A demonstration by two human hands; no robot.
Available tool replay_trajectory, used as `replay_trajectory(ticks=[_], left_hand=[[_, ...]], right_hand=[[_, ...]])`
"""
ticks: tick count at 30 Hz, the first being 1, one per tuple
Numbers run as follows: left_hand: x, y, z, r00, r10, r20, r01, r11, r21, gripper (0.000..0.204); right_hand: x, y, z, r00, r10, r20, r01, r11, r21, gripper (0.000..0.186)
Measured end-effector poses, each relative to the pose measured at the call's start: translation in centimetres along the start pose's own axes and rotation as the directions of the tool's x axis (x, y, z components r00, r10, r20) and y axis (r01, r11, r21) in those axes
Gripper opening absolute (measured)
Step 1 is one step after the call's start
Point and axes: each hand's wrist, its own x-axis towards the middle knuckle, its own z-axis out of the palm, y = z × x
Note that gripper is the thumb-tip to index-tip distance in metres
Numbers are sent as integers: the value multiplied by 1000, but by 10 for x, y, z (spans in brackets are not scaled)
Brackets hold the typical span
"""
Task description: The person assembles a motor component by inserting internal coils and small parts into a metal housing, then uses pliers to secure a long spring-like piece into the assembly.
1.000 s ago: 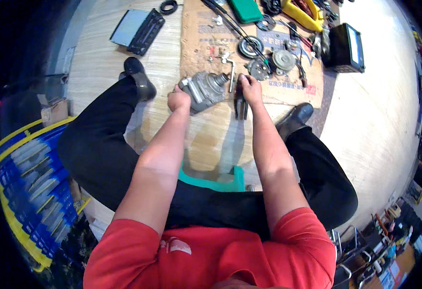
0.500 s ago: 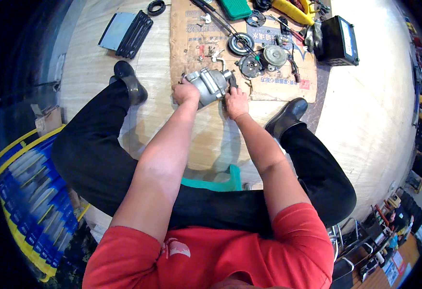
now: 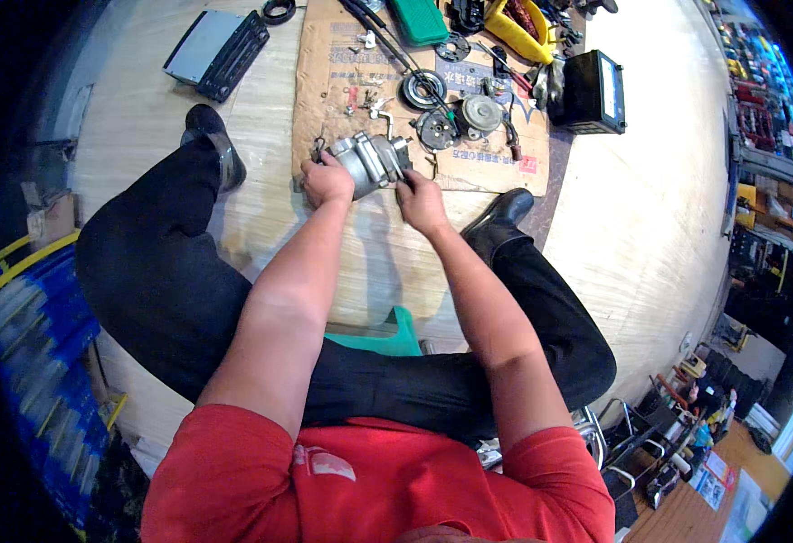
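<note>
Left grip [image 3: 328,184] is wrapped round that silver metal unit [image 3: 365,166], right at the near edge of the cardboard [image 3: 322,101]. Right grip [image 3: 422,203] looks closed on some dark tool [image 3: 404,157] by the unit's shaft end, can't tell what kind tbh.

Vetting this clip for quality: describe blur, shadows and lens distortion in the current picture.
Head view: the blue-and-yellow rack at lower left looks smeared; head view: a soft shadow falls on the pale floor below the silver metal housing; head view: straight edges bow near the rim and the corners go dark.
</note>
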Motion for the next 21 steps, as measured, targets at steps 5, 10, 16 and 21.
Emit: replay_trajectory(ticks=[5, 10, 16, 21], left_hand=[[9, -4, 8, 1000, -11, -2, 11, 999, -34, 42], [10, -5, 11, 999, -34, 22, 34, 998, -44, 40], [11, -7, 12, 1000, 0, -10, 0, 1000, -28, 40], [10, -5, 3, 1000, -11, -4, 11, 1000, 11, 40]], right_hand=[[0, -37, 19, 992, 127, -8, -128, 991, -43, 25], [4, -43, 22, 990, 136, -35, -139, 984, -115, 23], [16, -37, 19, 995, 101, -3, -101, 986, -133, 26], [18, -43, 20, 994, 109, -12, -109, 985, -135, 26]])
